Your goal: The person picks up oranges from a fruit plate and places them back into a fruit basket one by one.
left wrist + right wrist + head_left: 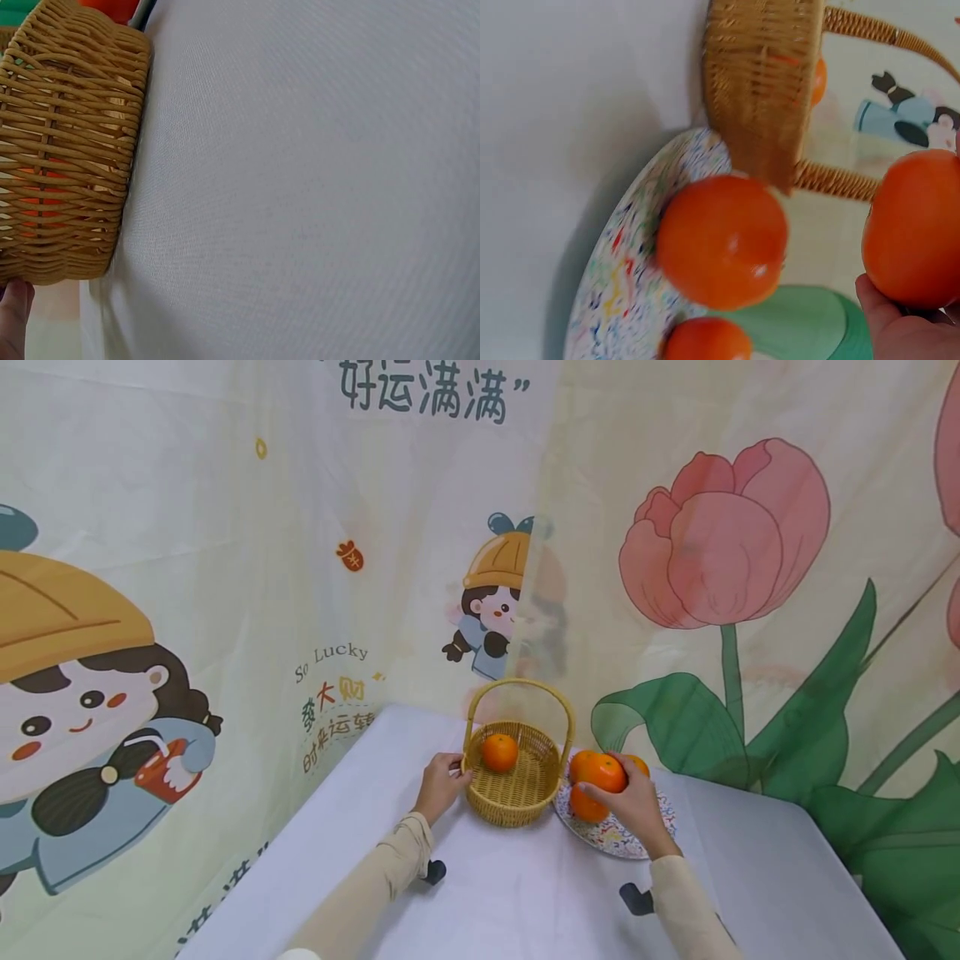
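Note:
A wicker basket with a tall arched handle stands upright, holding one orange. My left hand pinches its left rim; in the left wrist view only a fingertip shows beside the weave. To the basket's right, my right hand grips an orange between thumb and fingers. That held orange is apart from the fruit below in the right wrist view. Several more oranges lie on a speckled round plate beneath this hand.
The basket and plate stand side by side on a white-covered table. Printed cloth hangs close behind them and along both sides. The basket handle arches above its opening.

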`<state>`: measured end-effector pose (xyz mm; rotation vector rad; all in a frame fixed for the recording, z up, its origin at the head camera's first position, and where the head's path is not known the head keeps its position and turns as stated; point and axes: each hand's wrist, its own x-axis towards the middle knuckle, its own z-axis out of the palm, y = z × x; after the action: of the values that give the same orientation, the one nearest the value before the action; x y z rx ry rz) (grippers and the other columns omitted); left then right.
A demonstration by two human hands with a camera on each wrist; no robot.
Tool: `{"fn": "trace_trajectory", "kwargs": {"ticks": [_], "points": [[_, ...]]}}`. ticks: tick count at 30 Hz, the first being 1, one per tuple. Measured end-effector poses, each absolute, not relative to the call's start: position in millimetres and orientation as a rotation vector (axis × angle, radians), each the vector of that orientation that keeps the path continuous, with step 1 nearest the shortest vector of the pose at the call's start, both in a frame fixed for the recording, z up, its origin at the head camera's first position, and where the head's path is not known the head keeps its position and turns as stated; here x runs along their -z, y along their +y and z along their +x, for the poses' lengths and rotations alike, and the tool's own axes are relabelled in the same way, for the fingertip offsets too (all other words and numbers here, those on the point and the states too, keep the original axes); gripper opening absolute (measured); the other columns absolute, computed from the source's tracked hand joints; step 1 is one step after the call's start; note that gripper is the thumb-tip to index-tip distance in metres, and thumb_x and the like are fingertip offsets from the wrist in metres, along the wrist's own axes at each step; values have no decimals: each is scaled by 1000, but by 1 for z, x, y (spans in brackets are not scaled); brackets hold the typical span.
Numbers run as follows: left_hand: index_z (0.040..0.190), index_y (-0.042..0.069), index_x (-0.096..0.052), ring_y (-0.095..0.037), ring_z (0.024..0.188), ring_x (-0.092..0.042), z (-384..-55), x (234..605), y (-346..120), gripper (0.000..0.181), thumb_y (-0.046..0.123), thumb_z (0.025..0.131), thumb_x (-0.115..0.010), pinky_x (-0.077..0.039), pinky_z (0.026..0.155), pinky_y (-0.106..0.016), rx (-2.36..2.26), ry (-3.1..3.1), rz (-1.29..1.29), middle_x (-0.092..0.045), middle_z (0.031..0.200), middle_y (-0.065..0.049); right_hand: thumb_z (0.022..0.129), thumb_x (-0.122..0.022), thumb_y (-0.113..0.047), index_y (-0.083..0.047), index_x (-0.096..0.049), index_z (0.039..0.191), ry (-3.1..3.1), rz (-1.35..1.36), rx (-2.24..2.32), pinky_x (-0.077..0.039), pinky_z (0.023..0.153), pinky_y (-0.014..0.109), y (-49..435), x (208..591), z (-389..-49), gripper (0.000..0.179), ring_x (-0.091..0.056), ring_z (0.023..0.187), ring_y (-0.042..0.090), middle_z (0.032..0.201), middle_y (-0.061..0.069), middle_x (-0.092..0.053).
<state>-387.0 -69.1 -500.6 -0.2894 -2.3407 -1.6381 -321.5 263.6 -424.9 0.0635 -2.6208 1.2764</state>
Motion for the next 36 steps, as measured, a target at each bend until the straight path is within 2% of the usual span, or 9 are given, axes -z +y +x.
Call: {"fn": "trace_trajectory", "kwargs": {"ticks": [9, 16, 19, 23, 29, 36], "points": [[120, -10, -61, -32, 108, -61, -394, 499, -72, 37, 4, 87, -71, -55, 90, -32, 1632, -2323, -295, -55, 113, -21, 70, -82, -54, -21, -44, 144, -2619, 235, -1290, -50, 95, 51, 213, 408, -324, 90, -53, 114, 32, 136, 10, -51], [121, -10, -60, -31, 109, -60, -395, 501, -69, 38, 5, 87, -70, -54, 91, -31, 1667, -2316, -304, -54, 114, -20, 68, -84, -53, -27, -48, 141, -2607, 274, -1362, -53, 93, 48, 177, 416, -330, 85, -56, 111, 28, 131, 5, -54], [120, -9, -61, -29, 108, -60, -391, 505, -68, 37, 6, 88, -70, -55, 91, -30, 1664, -2342, -298, -54, 114, -19, 69, -85, -49, -27, -49, 140, -2622, 270, -1381, -53, 92, 49, 164, 426, -333, 83, -57, 110, 27, 131, 4, -55], [120, -9, -61, -29, 108, -61, -388, 510, -66, 37, 5, 87, -70, -55, 90, -30, 1650, -2351, -295, -55, 114, -18, 71, -85, -43, -20, -50, 141, -2623, 305, -1352, -52, 93, 50, 151, 438, -338, 81, -57, 110, 27, 131, 6, -56], [121, -11, -60, -30, 108, -61, -388, 510, -66, 38, 4, 87, -70, -55, 90, -30, 1637, -2331, -308, -54, 115, -19, 70, -85, -46, -18, -50, 140, -2621, 301, -1352, -52, 94, 50, 138, 448, -347, 83, -57, 109, 25, 130, 4, -57], [120, -11, -61, -31, 108, -62, -391, 506, -70, 39, 5, 86, -71, -55, 90, -33, 1621, -2329, -312, -55, 114, -19, 71, -87, -41, -16, -52, 137, -2612, 334, -1366, -53, 92, 50, 124, 462, -359, 79, -58, 106, 26, 127, 6, -58]]}}
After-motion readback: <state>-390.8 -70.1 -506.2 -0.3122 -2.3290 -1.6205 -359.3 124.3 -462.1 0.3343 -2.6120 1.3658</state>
